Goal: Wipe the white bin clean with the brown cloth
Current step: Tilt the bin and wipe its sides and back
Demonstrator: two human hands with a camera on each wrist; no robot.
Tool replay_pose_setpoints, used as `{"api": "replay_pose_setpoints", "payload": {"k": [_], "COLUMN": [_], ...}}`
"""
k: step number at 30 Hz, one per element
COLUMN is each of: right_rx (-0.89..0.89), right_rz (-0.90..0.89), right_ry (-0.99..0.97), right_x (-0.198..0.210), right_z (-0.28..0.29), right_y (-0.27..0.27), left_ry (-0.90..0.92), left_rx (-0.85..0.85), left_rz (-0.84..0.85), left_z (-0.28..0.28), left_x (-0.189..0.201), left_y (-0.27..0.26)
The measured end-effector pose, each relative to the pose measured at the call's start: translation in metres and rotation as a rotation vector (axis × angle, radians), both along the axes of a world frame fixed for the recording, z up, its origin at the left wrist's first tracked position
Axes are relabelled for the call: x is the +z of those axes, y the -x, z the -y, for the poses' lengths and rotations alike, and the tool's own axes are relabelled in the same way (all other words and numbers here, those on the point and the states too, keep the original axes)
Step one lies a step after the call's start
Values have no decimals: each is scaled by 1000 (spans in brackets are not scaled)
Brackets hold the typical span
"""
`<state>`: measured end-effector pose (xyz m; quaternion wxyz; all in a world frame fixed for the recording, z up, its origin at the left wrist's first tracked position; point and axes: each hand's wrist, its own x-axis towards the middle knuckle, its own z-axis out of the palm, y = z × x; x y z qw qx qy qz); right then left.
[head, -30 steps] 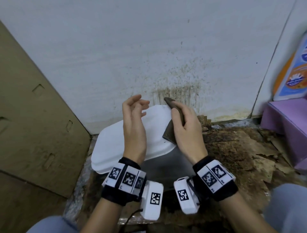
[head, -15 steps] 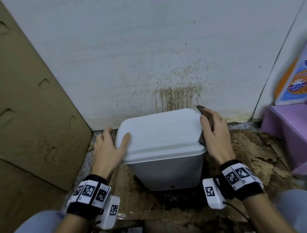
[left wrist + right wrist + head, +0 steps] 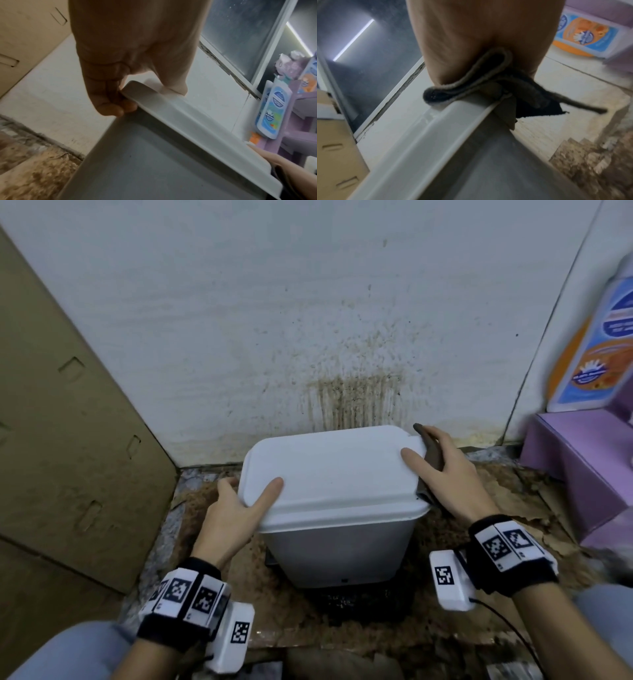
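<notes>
Fingers: left hand (image 3: 236, 508) clamps the lid's left edge, thumb on top, fingers curled under the rim (image 3: 118, 106). Right hand (image 3: 448, 474) clamps the right edge with the brown cloth (image 3: 432, 450) pinned between palm and lid, thumb on top.

Stained wall (image 3: 308, 320) behind, brown streaks above the bin. Cardboard panel (image 3: 68, 422) leaning at left. Floor (image 3: 222, 587) dirty, crumbly brown. White bin (image 3: 335, 501) upright on it near the wall, lid closed, held between both hands. Purple shelf (image 3: 582, 460) at right, bottle (image 3: 596, 344) on it. Cloth folded over the lid's right rim, one corner hanging loose (image 3: 597, 110).
</notes>
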<state>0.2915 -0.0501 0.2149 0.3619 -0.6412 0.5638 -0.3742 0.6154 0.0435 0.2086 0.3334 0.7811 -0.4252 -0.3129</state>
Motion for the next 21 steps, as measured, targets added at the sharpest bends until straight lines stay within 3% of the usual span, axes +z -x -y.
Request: {"api": "replay_pose_setpoints", "payload": {"k": [8, 15, 21], "right_rx": [-201, -402, -433], "right_rz": [132, 339, 372], "right_ry": [-36, 3, 6], "right_x": [-4, -17, -19], "right_z": [-34, -100, -101], "right_y": [-17, -62, -61], "left_ry": [76, 122, 142], "left_rx": [-43, -77, -18], "left_rz": [79, 7, -62], "left_z": [14, 42, 44], "left_x": [11, 10, 4], "left_y": [-8, -25, -20]}}
